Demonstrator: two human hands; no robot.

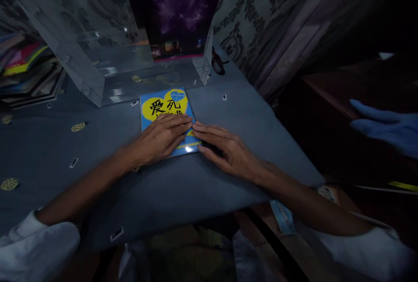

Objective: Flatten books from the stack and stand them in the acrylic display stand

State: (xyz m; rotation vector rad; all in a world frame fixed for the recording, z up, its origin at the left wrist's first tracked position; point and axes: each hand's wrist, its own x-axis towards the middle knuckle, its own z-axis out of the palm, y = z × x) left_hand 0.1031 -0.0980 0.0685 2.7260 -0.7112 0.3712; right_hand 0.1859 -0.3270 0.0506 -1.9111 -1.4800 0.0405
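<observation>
A blue book (146, 119) with a yellow shape and dark Chinese characters on its cover lies closed on the cloth-covered table. My left hand (162, 137) rests flat across the lower part of the cover, hiding some of the characters. At the book's right edge is my right hand (225, 147), its fingers stretched out and their tips touching or nearly touching the book. The fingertips of both hands almost meet there. Neither hand is wrapped around anything.
Behind the book stands a clear plastic rack (94, 79) with a dark purple-patterned book (179, 16) in it. A stack of books (29, 73) lies at left. Dark glasses (218, 62) sit beside the rack. At far right a blue-gloved hand (388, 127) shows.
</observation>
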